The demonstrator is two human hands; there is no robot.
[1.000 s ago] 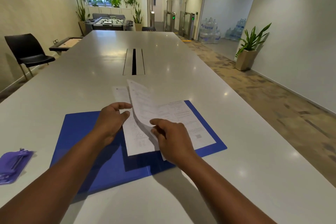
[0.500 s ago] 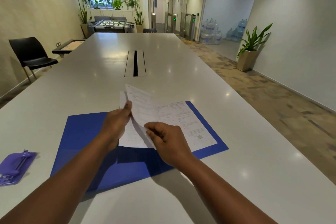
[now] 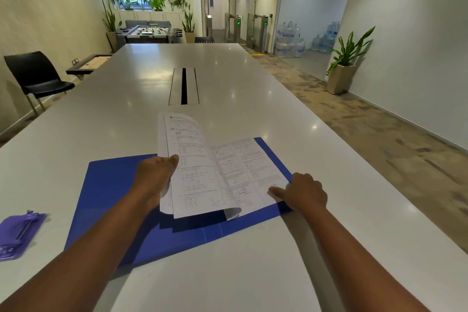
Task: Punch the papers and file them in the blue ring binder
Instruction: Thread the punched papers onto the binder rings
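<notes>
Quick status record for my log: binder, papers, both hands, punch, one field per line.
binder: blue binder lies open and flat on the white table
papers: printed sheets over the binder's right half, left pages lifted
left hand: left hand grips the left edge of the raised pages
right hand: right hand presses the lower right corner of the flat pages
punch: purple hole punch at the left table edge, apart from the binder, untouched

Papers: white printed sheets (image 3: 200, 172) being held up by the left hand (image 3: 157, 175).
Binder: open blue ring binder (image 3: 114, 185) being pressed by the right hand (image 3: 304, 191).
</notes>
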